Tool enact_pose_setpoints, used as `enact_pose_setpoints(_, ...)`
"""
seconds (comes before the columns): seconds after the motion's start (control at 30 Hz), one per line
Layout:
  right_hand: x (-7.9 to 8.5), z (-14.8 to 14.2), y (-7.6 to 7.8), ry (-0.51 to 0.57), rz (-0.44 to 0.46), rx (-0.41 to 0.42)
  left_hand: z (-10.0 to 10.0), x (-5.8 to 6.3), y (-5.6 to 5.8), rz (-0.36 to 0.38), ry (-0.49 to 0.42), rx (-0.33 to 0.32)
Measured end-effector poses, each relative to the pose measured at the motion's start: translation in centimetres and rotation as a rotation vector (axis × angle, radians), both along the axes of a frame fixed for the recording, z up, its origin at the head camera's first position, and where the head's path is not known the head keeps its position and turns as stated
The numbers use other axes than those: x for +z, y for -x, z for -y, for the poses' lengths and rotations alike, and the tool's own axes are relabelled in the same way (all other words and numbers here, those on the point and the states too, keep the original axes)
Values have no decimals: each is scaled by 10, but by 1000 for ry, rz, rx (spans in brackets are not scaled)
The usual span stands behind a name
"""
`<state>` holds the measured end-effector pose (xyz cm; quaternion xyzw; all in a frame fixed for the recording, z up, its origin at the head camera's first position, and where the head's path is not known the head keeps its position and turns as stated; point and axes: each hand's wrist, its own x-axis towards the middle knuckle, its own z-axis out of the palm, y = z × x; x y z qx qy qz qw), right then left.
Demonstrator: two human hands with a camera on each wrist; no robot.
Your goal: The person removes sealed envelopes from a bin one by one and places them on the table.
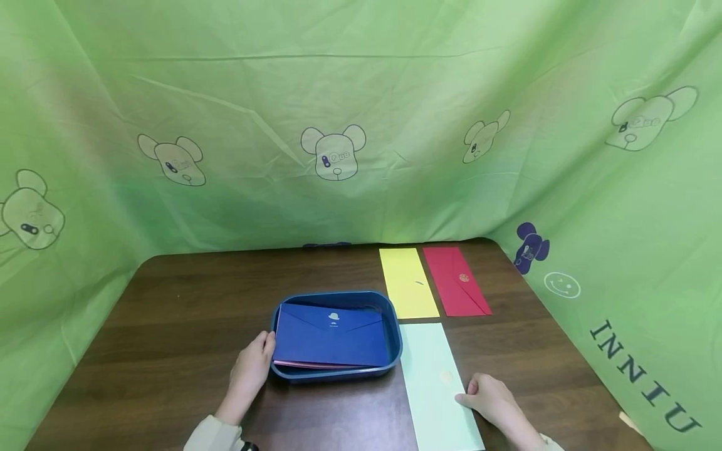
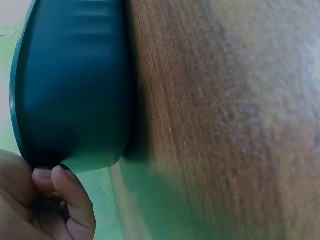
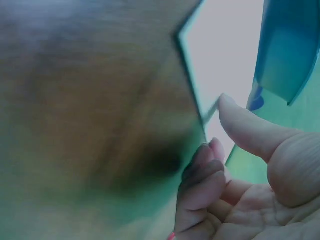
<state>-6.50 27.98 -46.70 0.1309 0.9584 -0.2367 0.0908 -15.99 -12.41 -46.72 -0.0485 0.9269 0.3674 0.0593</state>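
Observation:
A blue plastic bin (image 1: 338, 374) stands mid-table, and a dark blue envelope (image 1: 333, 341) lies on top of other envelopes inside it. My left hand (image 1: 252, 369) grips the bin's left rim, fingers curled under the lip in the left wrist view. To the bin's right is a long pale mint envelope (image 1: 434, 382) with a round seal. My right hand (image 1: 492, 401) pinches its right edge, thumb on top and fingers beneath. The right wrist view shows the envelope (image 3: 220, 50) between thumb and curled fingers.
Behind the mint envelope lie a yellow envelope (image 1: 407, 282) and a red envelope (image 1: 455, 282), side by side on the brown wooden table (image 1: 186, 326). A green printed cloth (image 1: 248, 207) hangs around the table's back and sides.

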Motion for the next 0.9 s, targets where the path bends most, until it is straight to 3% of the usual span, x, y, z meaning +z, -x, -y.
enact_pose_setpoints(0.1, 8, 2, 6, 0, -22, 21, 0, 0, 0, -5, 3, -8)
enact_pose_setpoints(0.23, 31, 8, 21, 37, -82, 30, -1, 1, -1, -9, 0, -16)
enact_pose_setpoints(0.37, 55, 28, 42, 90, -155, 39, 1, 0, -1, -15, 3, -7)
enact_pose_setpoints(0.47, 65, 50, 58, 125, -213, 55, 2, -1, -1, -18, 8, -4)
enact_pose_setpoints(0.7, 59, 100, 96, 213, -324, 196, 1, -1, -3, -26, 14, 1)
enact_pose_setpoints(0.9, 49, 126, 119, 198, -288, 357, 0, -2, -3, -73, 22, 10)
